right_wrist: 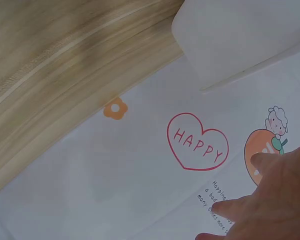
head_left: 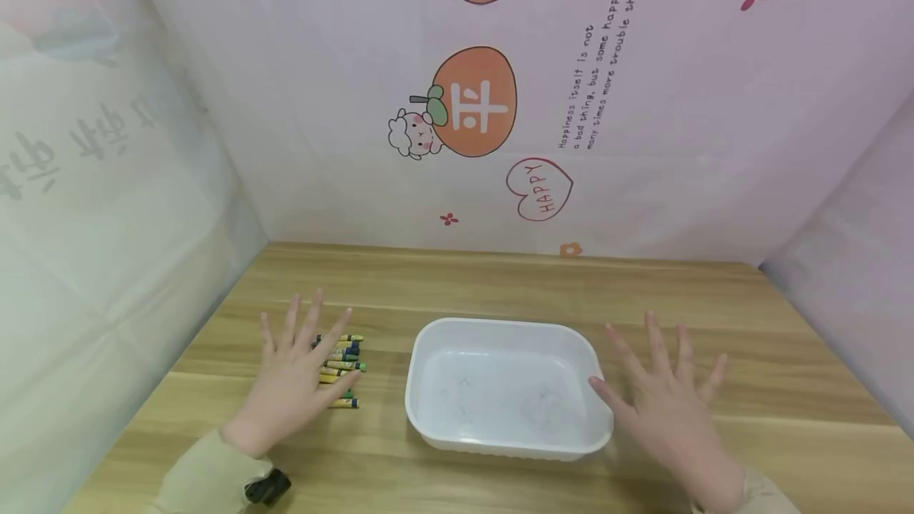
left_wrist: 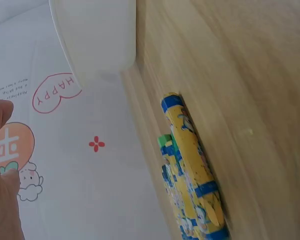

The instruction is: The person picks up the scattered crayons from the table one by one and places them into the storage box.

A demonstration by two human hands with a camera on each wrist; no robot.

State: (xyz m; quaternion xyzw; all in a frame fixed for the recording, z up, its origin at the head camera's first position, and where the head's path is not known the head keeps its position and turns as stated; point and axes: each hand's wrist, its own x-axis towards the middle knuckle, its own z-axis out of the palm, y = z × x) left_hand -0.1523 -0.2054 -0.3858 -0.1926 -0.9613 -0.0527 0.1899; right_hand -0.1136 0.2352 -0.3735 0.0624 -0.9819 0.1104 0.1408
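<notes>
Your left hand (head_left: pixel 289 383) has fingers spread wide, nothing gripped; in the head view it partly covers the crayons (head_left: pixel 346 354), which lie side by side in a row on the left of the wood-grain table (head_left: pixel 500 284). Your right hand (head_left: pixel 667 411) is splayed too, holding nothing, at the white plastic tray's (head_left: pixel 500 395) right side (thumb overlaps the rim from the head view; can't tell if it touches). Tray sits mid-table, right of the crayons, bottom bare apart from faint marks. Printed backdrop (head_left: pixel 321 101) hangs at the far edge.
</notes>
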